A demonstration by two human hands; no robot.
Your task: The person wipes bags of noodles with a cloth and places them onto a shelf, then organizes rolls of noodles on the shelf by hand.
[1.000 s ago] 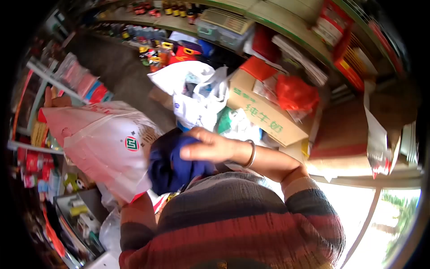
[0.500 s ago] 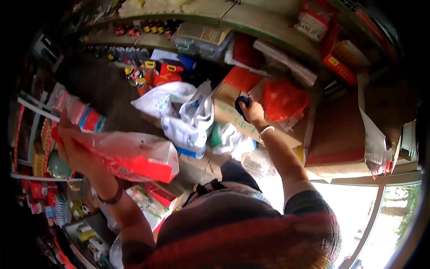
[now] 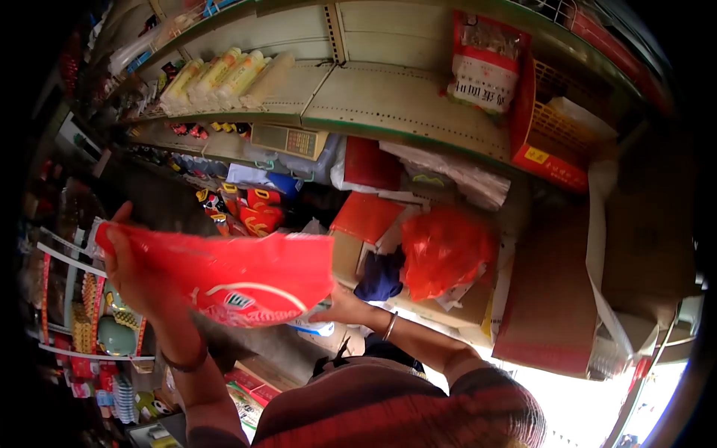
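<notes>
The left hand held a red bag at eight o'clock in view; the right hand's grip, near the bag's four-o'clock corner, was unclear. It seemed light, soft, slippery, best pinched at both ends.

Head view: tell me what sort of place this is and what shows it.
Probably a small shop or its storeroom: a long shelf bears a red-and-white packet and yellow packs, with a large cardboard box nearby.

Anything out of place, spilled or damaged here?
Mildly untidy: a dark blue cloth sits bunched against the orange-red plastic bag by the cardboard box, crumpled rather than folded. No spill visible, though dark areas could hide one.
</notes>
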